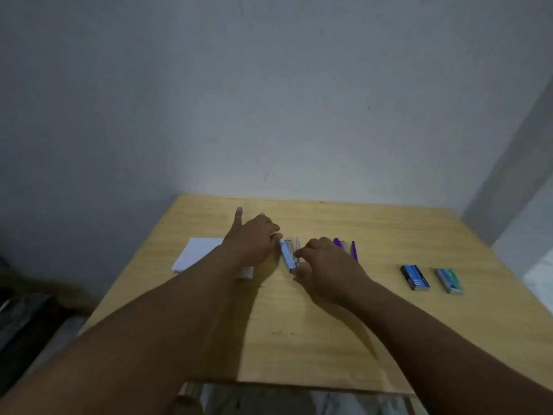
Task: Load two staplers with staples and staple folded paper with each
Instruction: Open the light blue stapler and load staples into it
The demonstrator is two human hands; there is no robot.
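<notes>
Forearms [185,310] over paper [199,253], purple stapler [348,248] (half hidden)

Staplers: two are lying on the table [329,339], a pale blue stapler [286,255] and a purple stapler [347,248].
Staple boxes: two are sitting well to the right, a dark blue box [414,277] and a teal box [449,280].
Paper: one white stack [199,253] is lying at the left.
Hands: two are reaching in, left hand [253,239] and right hand [324,265].
</notes>
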